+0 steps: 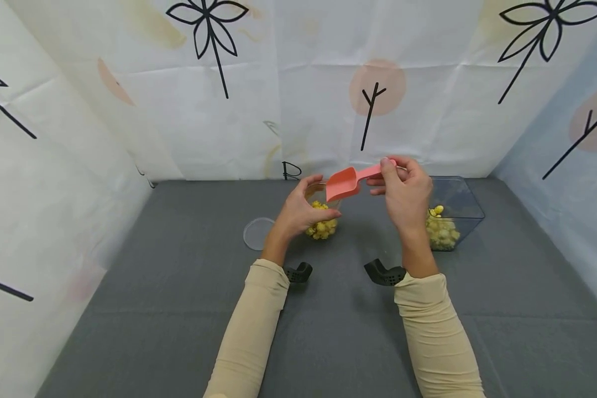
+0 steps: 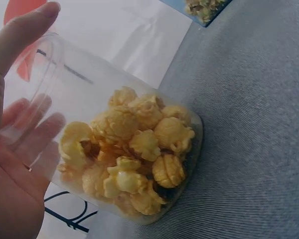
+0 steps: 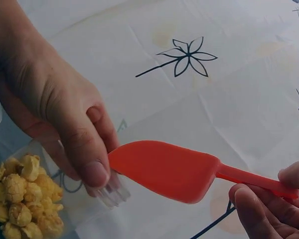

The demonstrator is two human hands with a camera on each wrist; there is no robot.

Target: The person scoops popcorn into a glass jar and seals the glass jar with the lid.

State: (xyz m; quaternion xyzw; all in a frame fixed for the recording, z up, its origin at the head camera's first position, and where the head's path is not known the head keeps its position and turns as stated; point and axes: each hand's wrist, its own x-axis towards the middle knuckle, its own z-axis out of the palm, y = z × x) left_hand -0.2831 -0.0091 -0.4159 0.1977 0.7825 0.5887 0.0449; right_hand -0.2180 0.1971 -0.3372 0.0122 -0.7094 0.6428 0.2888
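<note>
My left hand (image 1: 300,210) grips a clear plastic jar (image 2: 97,64) around its upper part. Yellow popcorn (image 2: 134,149) fills roughly the lower half of the jar, which stands on the grey cloth. My right hand (image 1: 408,190) pinches the handle of a coral-red scoop (image 1: 343,183) between thumb and fingers. The scoop's tip is at the jar's mouth, close to the left thumb in the right wrist view; whether it touches the rim I cannot tell. No popcorn shows in the scoop from the head view.
A clear round lid (image 1: 257,233) lies on the grey cloth (image 1: 179,309) left of the jar. On the right stands a transparent rectangular bin (image 1: 460,202) with more popcorn (image 1: 441,229), partly behind the right wrist. White printed curtains (image 1: 288,99) enclose the back and sides.
</note>
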